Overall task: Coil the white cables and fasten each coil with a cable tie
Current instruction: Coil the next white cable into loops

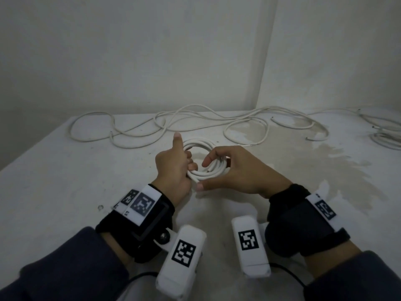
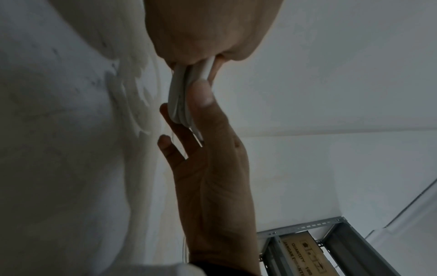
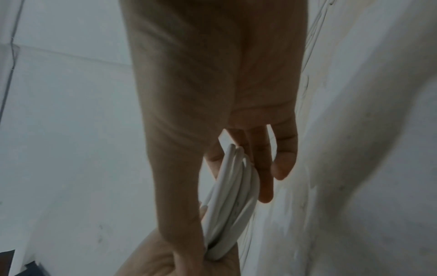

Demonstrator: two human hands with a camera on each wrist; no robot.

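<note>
A coil of white cable [image 1: 205,146] is held up just above the white table [image 1: 65,181] at its middle. My left hand [image 1: 186,162] grips the coil's left side with curled fingers, one digit [image 1: 176,139] sticking straight up. My right hand [image 1: 202,175] pinches the near right side, thumb below and fingers over the loops. In the left wrist view the coil [image 2: 181,93] runs edge-on between my left palm [image 2: 208,28] and my right hand [image 2: 208,168]. The right wrist view shows several loops [image 3: 231,201] passing between my right fingers [image 3: 264,177] into my left hand [image 3: 165,261].
Loose white cables [image 1: 152,127] sprawl along the table's back edge and more lie bunched at the far right [image 1: 386,135]. A wet-looking stain [image 1: 325,161] spreads on the right. Walls [image 1: 152,51] close in behind. A metal shelf with a cardboard box [image 2: 307,248] stands nearby.
</note>
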